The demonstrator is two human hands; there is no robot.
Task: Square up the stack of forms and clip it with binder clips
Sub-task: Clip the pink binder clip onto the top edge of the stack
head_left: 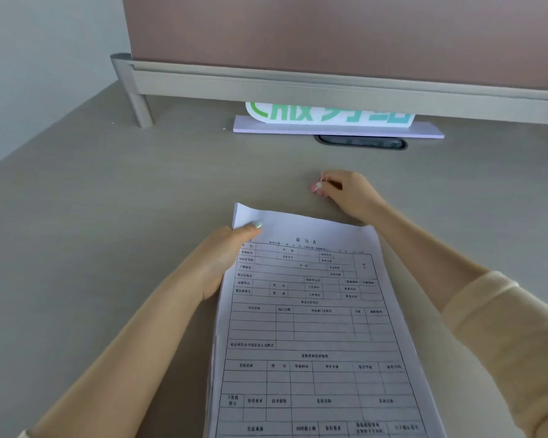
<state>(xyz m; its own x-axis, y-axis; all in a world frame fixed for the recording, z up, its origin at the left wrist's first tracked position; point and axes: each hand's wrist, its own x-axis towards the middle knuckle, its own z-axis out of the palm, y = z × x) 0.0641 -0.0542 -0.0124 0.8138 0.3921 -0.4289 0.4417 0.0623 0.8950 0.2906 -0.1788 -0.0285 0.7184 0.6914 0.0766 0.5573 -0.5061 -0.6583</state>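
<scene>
A stack of printed forms [314, 336] lies on the grey desk, running from the middle of the view to the bottom edge, its upper left corner lifted a little. My left hand [225, 257] grips that stack at its upper left edge, thumb on top of the top sheet. My right hand [345, 191] is on the desk just beyond the stack's upper right corner, fingers closed around a small binder clip [329, 184]. Only thin wire handles and a dark bit of the clip show between the fingers.
A partition [329, 36] with a metal rail and leg [133, 93] stands across the back of the desk [140, 191]. Under it sits a white sign with green lettering [329, 116] on a flat base, and a dark cable grommet [361, 142].
</scene>
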